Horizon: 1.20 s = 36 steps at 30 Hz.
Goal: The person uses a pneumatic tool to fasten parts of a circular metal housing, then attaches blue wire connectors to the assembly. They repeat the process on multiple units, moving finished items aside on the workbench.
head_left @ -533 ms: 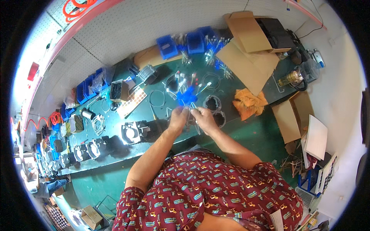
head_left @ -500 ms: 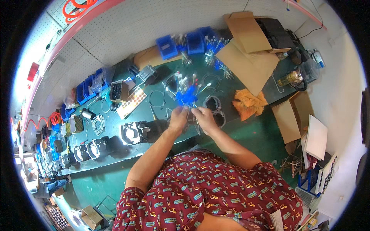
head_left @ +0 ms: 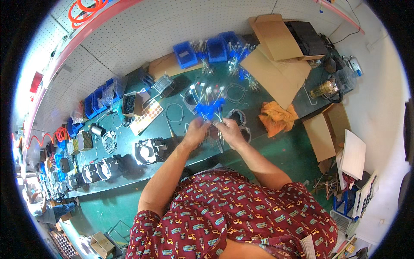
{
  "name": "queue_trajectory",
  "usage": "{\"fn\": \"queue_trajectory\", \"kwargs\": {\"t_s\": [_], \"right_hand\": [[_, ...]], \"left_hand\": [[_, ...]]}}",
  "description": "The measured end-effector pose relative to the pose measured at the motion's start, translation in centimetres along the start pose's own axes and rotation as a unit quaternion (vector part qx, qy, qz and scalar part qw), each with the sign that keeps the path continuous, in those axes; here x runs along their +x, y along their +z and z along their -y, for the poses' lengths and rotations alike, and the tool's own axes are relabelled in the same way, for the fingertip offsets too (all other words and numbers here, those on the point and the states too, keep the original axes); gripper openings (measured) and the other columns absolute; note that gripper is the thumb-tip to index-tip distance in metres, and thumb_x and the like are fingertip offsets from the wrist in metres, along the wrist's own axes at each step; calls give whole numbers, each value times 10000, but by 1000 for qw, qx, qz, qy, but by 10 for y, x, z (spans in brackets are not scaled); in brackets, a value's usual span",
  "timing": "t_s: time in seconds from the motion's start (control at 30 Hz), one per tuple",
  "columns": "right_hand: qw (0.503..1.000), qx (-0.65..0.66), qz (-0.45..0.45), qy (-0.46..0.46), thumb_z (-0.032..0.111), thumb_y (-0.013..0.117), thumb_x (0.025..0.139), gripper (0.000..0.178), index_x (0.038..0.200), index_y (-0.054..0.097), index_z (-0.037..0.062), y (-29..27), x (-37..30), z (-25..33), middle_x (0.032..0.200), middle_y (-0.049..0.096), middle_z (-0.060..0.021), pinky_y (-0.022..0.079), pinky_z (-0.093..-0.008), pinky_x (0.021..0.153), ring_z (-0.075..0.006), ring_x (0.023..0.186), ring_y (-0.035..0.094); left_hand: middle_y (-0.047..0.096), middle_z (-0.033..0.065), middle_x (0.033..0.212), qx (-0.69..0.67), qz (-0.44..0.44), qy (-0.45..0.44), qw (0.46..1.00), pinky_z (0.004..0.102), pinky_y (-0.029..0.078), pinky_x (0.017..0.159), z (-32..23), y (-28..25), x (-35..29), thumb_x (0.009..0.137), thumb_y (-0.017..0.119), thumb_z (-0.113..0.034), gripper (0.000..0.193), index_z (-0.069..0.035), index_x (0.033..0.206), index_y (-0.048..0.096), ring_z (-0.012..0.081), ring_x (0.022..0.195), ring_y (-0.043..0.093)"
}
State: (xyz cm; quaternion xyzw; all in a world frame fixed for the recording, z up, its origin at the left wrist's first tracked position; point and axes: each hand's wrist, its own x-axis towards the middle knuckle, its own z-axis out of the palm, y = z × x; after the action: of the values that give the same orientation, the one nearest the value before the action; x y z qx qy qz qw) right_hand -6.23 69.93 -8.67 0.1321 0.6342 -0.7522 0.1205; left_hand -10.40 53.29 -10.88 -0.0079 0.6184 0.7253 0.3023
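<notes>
wires (blue-sleeved, white-tipped), left hand and right hand, fingers of both clamped on them

Openings at 11 and 2 o'clock from the left hand and right hand.
Bare green table shows there; the blue-and-white wire bundle blocks 12, grey ring-shaped metal castings and a crumpled orange cloth crowd 3, a black-and-white housing stands at 8; a flat brown cardboard sheet bounds 2 farther out.
</notes>
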Motion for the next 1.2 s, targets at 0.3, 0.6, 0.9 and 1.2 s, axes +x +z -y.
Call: {"fn": "queue_trajectory", "kwargs": {"t_s": [0.3, 0.6, 0.9, 1.2], "right_hand": [[995, 60, 64, 44, 160, 569, 994, 220, 1098, 654, -14, -12, 12, 1, 963, 708, -101, 582, -327, 697, -185, 826, 702], [985, 118, 101, 71, 130, 563, 988, 265, 1189, 646, -21, -6, 14, 10, 1044, 703, -101, 574, -327, 778, -192, 909, 700], [982, 171, 64, 50, 175, 567, 1004, 255, 1134, 669, -19, -4, 18, -4, 1071, 704, -75, 510, -294, 859, -145, 963, 662], [990, -31, -138, 20, 209, 561, 1003, 188, 1040, 609, 31, -47, 71, -4, 786, 638, -76, 506, -292, 495, -143, 619, 600]], "left_hand": [[679, 75, 1016, -52, 25, -23, 998, 324, 558, 731, -19, -9, -7, 1020, 553, -138, 220, -35, 1213, 575, 171, 864, 652], [700, 116, 1030, -200, 56, -49, 977, 398, 602, 770, -23, -13, -4, 1014, 517, -116, 231, -13, 1210, 583, 241, 897, 699], [661, 84, 949, -55, -117, 50, 990, 341, 528, 756, 0, -11, 10, 991, 572, -127, 176, 14, 1096, 591, 178, 856, 631], [650, 49, 838, -164, -227, -6, 960, 317, 520, 612, -10, -49, -2, 1034, 537, -204, 154, -83, 1123, 571, 154, 687, 602]]}}
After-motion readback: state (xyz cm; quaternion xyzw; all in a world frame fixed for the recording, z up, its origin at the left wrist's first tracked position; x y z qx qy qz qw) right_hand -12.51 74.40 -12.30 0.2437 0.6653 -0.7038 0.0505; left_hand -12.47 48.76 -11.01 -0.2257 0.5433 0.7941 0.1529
